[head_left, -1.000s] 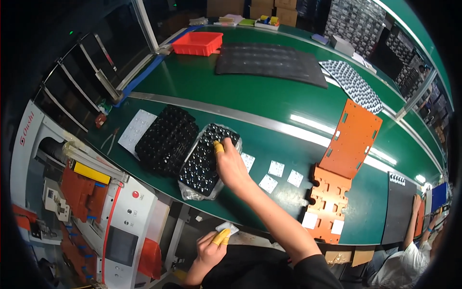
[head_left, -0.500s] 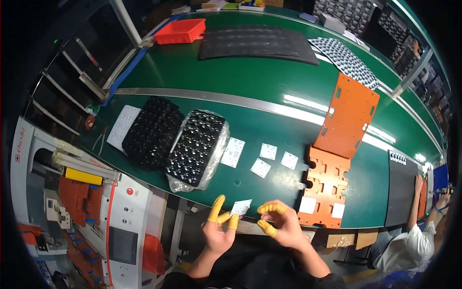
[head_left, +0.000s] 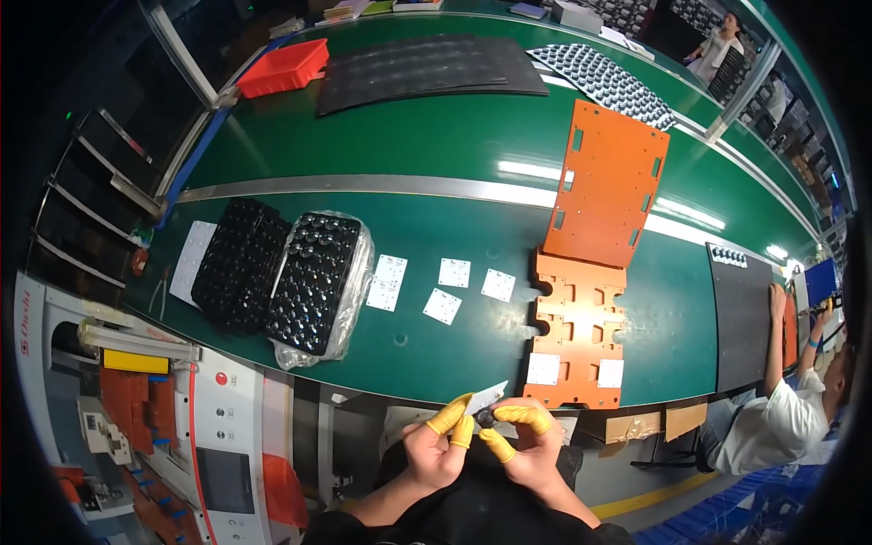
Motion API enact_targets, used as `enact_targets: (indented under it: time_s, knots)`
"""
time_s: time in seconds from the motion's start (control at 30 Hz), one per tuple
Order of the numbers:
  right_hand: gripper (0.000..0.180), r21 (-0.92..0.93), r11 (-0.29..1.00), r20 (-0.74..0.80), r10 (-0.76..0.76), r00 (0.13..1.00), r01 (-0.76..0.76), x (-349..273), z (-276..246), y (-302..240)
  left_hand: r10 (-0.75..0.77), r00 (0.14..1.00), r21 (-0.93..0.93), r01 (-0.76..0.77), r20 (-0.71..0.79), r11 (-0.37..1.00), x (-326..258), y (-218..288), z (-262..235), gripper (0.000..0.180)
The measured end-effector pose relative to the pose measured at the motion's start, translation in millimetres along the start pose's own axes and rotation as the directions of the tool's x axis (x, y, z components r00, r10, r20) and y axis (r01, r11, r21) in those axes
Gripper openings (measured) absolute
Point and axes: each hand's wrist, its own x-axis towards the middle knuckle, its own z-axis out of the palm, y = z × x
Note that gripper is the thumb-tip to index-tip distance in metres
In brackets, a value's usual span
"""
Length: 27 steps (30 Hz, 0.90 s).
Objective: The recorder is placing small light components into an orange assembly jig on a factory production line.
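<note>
Your left hand (head_left: 438, 451), in yellow finger cots, pinches a thin white square printed board (head_left: 486, 398) nearly closed, just off the near edge of the glossy green table (head_left: 409, 354). Your right hand (head_left: 534, 451) closes thumb and fingertips around a small round black part (head_left: 485, 418) beside the board. Red lettering (head_left: 25, 325) marks the white machine housing (head_left: 218, 386) at left.

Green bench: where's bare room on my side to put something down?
Ahead of your left hand, a bare strip of green bench lies between the black tray in plastic and the orange fixture, nearer you than the loose white boards. Another lies between that fixture and the black mat. Left is crowded: the black tray stack sits close by that tray.
</note>
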Motion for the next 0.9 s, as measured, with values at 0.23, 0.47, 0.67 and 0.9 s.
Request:
enact_targets:
  time_s: [0.23, 0.47, 0.67, 0.9]
  knots:
    - [0.029, -0.009, 1.0, -0.094, 0.015, 0.995, -0.016, 0.0, 1.6, -2.4, 0.236, 0.97, 0.141, -0.243, 0.064, 0.96, 7.9, 4.1, 0.8, 0.029]
    - [0.024, 0.201, 0.954, -0.13, 0.25, 0.959, -0.221, 0.4, -1.1, -10.4, 0.377, 0.918, 0.2, -0.396, 0.124, 0.896, 14.8, 6.5, 0.4, 0.025]
    - [0.013, 0.05, 0.972, -0.04, 0.23, 0.972, -0.228, -5.7, -15.1, -2.4, 0.068, 0.964, 0.088, -0.093, 0.256, 0.992, 20.8, 6.8, -5.4, 0.038]
    - [0.045, 0.306, 0.841, -0.101, 0.495, 0.863, -0.447, -23.1, -24.8, -1.2, -0.007, 0.918, -0.203, 0.095, 0.395, 0.975, 31.7, 3.7, -14.7, 0.029]
